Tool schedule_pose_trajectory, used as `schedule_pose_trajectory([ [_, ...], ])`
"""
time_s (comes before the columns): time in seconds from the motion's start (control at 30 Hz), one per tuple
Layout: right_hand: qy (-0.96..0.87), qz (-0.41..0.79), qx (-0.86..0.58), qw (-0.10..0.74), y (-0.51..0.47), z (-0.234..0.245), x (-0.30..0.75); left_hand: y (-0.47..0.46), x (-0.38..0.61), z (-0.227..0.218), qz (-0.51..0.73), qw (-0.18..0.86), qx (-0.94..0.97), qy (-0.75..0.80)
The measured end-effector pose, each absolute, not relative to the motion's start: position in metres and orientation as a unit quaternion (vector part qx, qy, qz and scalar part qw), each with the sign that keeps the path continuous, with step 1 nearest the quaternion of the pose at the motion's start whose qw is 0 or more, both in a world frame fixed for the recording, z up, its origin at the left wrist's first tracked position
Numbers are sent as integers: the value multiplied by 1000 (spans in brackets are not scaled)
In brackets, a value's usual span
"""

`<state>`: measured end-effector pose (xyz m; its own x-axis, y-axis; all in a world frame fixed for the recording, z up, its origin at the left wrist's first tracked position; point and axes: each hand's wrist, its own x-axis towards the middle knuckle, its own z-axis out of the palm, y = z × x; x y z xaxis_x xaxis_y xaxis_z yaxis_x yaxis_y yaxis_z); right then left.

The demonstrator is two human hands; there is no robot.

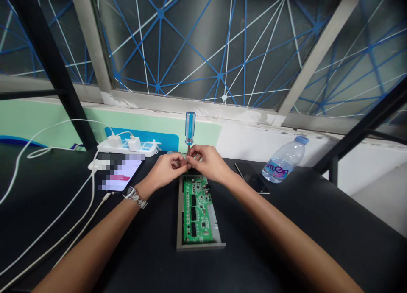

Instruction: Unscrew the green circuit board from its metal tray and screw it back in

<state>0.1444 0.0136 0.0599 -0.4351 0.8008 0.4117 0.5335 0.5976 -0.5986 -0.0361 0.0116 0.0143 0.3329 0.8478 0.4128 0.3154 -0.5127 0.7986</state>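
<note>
A green circuit board (pixel 197 210) lies in an open grey metal case (pixel 179 216) on the black table. A screwdriver with a blue handle (pixel 190 129) stands upright over the board's far end. My right hand (pixel 208 161) pinches the screwdriver's shaft just below the handle. My left hand (pixel 168 166), with a watch on its wrist, is closed with its fingertips at the same shaft, touching the right hand's fingers. The screwdriver's tip is hidden behind my fingers.
A lit phone (pixel 119 174) on a white cable lies to the left, behind it a white power strip (pixel 127 146) with chargers. A dark phone (pixel 251 176) and a lying water bottle (pixel 284 159) are to the right. White cables (pixel 54 225) cross the table's left side.
</note>
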Motion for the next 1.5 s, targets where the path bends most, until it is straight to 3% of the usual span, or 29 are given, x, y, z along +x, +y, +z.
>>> schedule_pose_trajectory([
  [0.23, -750, 329, -385, 425, -6, 61, 158, -4, -38, 24, 417, 252, 779, 395],
  [0.43, -588, 485, -364, 536, -35, 32, 185, -30, -46, 18, 368, 209, 820, 385],
  [0.67, -431, 550, -353, 623, -53, 3, 190, -37, -42, 9, 319, 194, 855, 361],
  [1.5, -351, 592, -327, 648, -63, -4, 177, -32, -35, 0, 381, 227, 816, 371],
])
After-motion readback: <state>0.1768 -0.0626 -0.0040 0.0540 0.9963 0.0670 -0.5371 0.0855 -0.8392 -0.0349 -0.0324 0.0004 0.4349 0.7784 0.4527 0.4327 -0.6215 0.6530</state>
